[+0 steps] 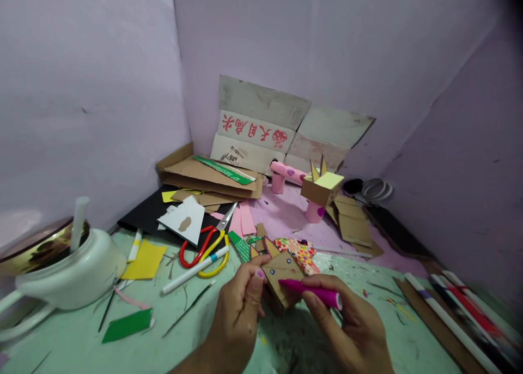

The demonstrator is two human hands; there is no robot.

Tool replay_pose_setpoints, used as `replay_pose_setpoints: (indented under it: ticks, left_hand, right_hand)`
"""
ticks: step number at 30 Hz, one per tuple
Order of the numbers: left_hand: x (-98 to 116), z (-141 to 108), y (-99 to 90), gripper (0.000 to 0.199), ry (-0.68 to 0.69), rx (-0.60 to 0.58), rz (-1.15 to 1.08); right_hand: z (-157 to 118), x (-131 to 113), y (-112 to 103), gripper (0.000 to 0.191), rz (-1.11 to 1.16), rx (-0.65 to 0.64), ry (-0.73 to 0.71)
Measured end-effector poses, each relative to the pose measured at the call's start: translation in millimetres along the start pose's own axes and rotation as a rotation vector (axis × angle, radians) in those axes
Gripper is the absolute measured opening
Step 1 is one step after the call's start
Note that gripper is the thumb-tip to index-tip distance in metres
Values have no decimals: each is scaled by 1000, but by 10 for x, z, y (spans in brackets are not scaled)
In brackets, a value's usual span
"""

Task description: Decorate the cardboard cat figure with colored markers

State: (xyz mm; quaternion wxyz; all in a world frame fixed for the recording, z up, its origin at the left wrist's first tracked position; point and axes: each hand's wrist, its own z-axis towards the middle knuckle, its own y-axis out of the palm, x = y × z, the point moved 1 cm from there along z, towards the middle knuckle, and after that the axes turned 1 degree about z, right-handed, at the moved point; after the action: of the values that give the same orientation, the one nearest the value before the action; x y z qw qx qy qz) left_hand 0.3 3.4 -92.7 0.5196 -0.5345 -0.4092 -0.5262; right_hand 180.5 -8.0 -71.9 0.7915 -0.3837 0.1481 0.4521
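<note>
My left hand (pixel 239 306) is closed around a small cardboard box head (pixel 278 264) with pointed ears and two drawn eyes. A small pink ring-shaped piece, perhaps the marker's cap (pixel 260 274), shows by the thumb. Between the fingers of my right hand (pixel 353 322) is a magenta marker (pixel 324 296), its tip at the box's front face, below the eyes. Just behind the box lies a flower-patterned piece (pixel 300 252). To the left are red-and-yellow-handled scissors (pixel 204 248) and a white marker (pixel 196 270). The underside of the box is hidden.
A white pot (pixel 75 267) stands at the left. Another cardboard head on a pink roll (pixel 314 211) is further back, beside a pink tube (pixel 288 172). Folded cardboard (pixel 204 172) and paper scraps (pixel 128 325) lie around. Several markers (pixel 449 319) line the right edge.
</note>
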Motion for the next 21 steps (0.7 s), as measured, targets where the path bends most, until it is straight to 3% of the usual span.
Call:
replay_pose_setpoints:
  ticks: [5,10,17,21]
  left_hand:
    - [15,-9,-4,49,-1,2,5]
    - [26,-3,-3,49,15,9,6]
    - [21,-5,2,49,7,14,-3]
    - [22,0,0,49,12,11,5]
  right_hand:
    - [-12,-29,36,11,95,108,94]
    - [2,-45,51,16,89,62,40]
    - [-38,-51,101,13,173,142,145]
    - [-26,-46,65,16,121,81,66]
